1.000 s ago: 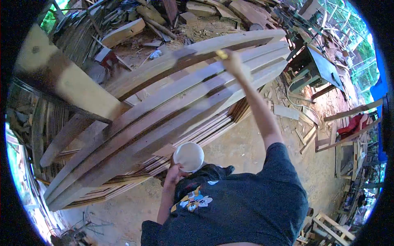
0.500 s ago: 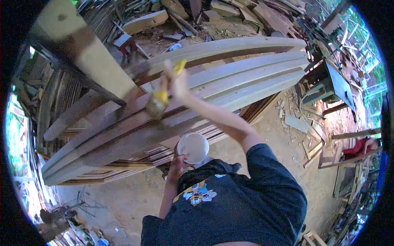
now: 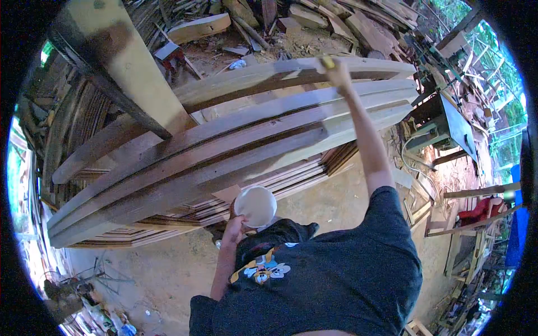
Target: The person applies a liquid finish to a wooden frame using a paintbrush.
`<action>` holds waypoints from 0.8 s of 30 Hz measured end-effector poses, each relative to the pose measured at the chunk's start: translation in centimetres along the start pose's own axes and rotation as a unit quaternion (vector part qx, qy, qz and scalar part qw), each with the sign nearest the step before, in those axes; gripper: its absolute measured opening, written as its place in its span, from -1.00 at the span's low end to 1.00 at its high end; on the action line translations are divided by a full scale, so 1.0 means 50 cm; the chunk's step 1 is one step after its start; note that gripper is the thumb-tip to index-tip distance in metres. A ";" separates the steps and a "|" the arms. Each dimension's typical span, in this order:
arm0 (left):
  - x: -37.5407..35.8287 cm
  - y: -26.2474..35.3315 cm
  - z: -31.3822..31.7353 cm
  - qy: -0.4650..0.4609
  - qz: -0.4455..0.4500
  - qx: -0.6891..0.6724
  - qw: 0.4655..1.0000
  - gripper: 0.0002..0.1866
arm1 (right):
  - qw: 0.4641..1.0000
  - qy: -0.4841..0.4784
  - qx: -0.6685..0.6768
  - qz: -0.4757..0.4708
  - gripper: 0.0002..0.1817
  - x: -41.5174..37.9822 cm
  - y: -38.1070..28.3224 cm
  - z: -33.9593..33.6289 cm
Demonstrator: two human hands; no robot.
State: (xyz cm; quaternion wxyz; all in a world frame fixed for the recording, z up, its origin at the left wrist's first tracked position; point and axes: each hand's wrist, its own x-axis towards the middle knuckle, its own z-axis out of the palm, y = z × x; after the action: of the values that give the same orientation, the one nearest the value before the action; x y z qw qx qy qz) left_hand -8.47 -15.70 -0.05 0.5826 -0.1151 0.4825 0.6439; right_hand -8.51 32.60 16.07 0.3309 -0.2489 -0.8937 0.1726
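Note:
My left hand grips the rim of a round white tub close to my body, with its thumb over the edge. My right hand is stretched out over the far curved wooden beam, its fingers closed around a yellow-handled brush. The brush head is not clear in this view. Nearer to me lie several more curved beams, side by side and partly darkened along their left and middle lengths, paler at the right.
A broad upright board with a dark stain stands at the left of the beams. Below the beams are stacked wooden frames. Scrap wood litters the ground behind. At the right stands a machine table.
My right hand has swung to the right and farther away with the brush, from the middle beams to the far beam. My left hand still holds the tub.

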 end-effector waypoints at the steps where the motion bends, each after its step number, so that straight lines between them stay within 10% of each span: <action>1: -0.002 0.001 0.000 -0.002 0.002 0.002 1.000 -0.30 | 0.999 -0.031 0.022 0.031 -0.75 -0.006 -0.018 0.036; 4: 0.000 -0.016 -0.018 0.038 0.015 0.017 0.999 -0.29 | 0.993 -0.088 0.053 0.057 -0.74 -0.011 -0.216 0.087; 6: -0.002 -0.028 -0.024 0.018 0.089 0.136 0.987 -0.28 | 0.941 -0.011 0.337 0.032 -0.67 -0.015 -0.327 0.124; 8: -0.028 -0.002 0.024 0.025 0.082 0.135 0.987 -0.27 | 0.705 -0.049 0.682 0.187 -0.61 -0.025 -0.460 0.103; 10: -0.052 0.026 0.060 0.032 0.053 0.047 0.997 -0.27 | 0.613 -0.102 0.768 0.157 -0.59 -0.034 -0.470 0.174; 11: -0.052 0.024 0.058 0.033 0.053 0.051 0.997 -0.27 | 0.735 -0.116 0.656 0.123 -0.59 -0.048 -0.454 0.181; 13: -0.050 0.009 0.044 0.034 0.116 0.145 0.982 -0.29 | 0.679 -0.031 0.701 0.215 -0.59 -0.040 -0.377 0.206; 17: -0.013 -0.019 -0.012 0.042 -0.013 0.015 0.999 -0.39 | 0.801 0.101 0.541 0.233 -0.66 -0.004 -0.092 0.115; 18: -0.015 -0.021 -0.006 0.042 -0.014 0.009 0.999 -0.39 | 0.729 0.094 0.659 0.161 -0.69 0.007 0.017 0.085; 19: -0.021 -0.015 0.004 0.073 -0.040 0.012 0.996 -0.42 | 0.852 0.202 0.454 0.166 -0.73 0.012 0.057 0.014; 20: -0.032 -0.003 0.019 0.104 -0.064 0.015 0.992 -0.46 | 0.866 0.229 0.440 0.062 -0.63 0.005 0.071 -0.061; 24: -0.062 0.022 0.068 0.081 0.011 0.068 0.994 -0.53 | 0.926 0.267 0.227 0.144 -0.80 -0.004 0.148 -0.199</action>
State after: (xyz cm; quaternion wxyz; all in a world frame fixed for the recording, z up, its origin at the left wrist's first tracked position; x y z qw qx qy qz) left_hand -7.08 -14.95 4.41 0.5407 -0.1216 0.5723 0.6044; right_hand 0.81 39.97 19.67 0.5764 -0.3295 -0.6640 0.3440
